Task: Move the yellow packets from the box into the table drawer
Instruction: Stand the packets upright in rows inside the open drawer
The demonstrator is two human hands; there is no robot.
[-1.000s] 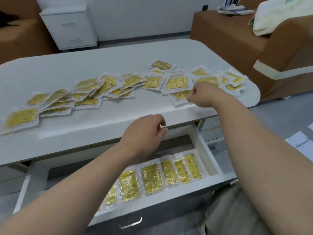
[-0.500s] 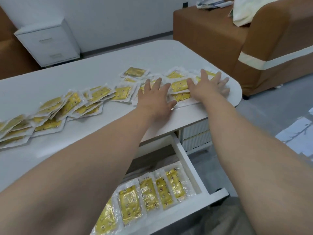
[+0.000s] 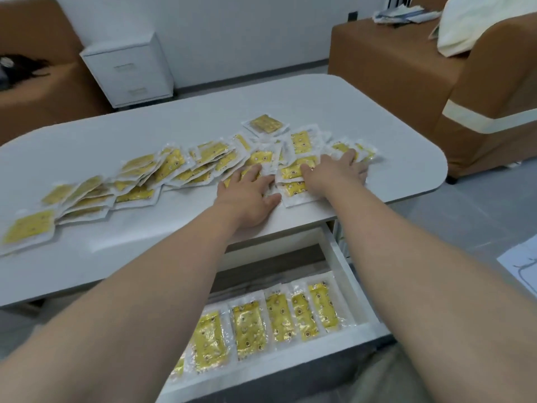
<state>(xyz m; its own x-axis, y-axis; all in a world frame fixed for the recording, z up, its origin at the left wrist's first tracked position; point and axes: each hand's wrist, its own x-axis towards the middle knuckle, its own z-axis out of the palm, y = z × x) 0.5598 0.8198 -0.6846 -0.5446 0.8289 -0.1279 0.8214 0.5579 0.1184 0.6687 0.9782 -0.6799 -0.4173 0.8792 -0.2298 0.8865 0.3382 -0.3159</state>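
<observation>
Six yellow packets (image 3: 276, 318) lie in the drawer (image 3: 353, 282); most remain on the worktop (image 3: 180, 117). My left hand (image 3: 247, 196) and right hand (image 3: 334, 171) press flat, fingers spread, holding nothing.

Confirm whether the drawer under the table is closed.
No, the drawer is pulled open, showing a row of yellow packets lying flat inside it.

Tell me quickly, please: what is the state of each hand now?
Left hand: open, flat on the packets and table, holding nothing.
Right hand: open, fingers spread over the packets, gripping none.
</observation>
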